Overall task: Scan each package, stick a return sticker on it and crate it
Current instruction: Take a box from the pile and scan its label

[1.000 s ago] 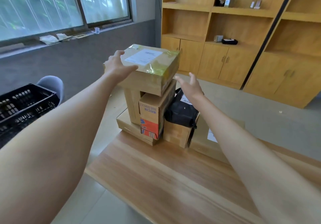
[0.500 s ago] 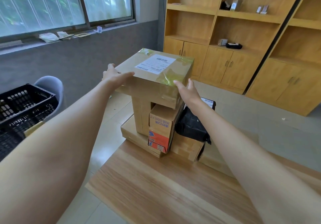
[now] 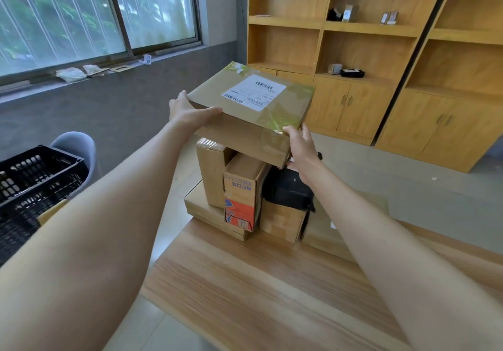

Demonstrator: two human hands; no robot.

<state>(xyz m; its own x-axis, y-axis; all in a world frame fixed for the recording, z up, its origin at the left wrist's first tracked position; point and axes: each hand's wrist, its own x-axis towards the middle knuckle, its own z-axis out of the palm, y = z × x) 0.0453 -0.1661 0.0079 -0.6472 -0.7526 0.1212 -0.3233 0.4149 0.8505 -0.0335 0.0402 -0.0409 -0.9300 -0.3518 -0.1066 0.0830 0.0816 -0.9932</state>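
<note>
The top box (image 3: pixel 253 111) carries a white label (image 3: pixel 254 92) with two barcodes; its print is too small to read. Greenish tape crosses its far-left and near-right corners. The box sits tilted at the top of the pile, label face up and leaning toward the camera, long axis running from near left to far right. The left hand (image 3: pixel 187 111) presses its left end, thumb along the front top edge; the right hand (image 3: pixel 298 146) clasps its near-right corner, fingers under the bottom edge. Below the box stands an upright carton (image 3: pixel 241 195) with upside-down print reading "600mL x 15" over an orange band. Right of the carton lies a black bag (image 3: pixel 288 191). The pile rests on the table (image 3: pixel 272 290). A black crate (image 3: pixel 35 176) sits well left of the pile.
</note>
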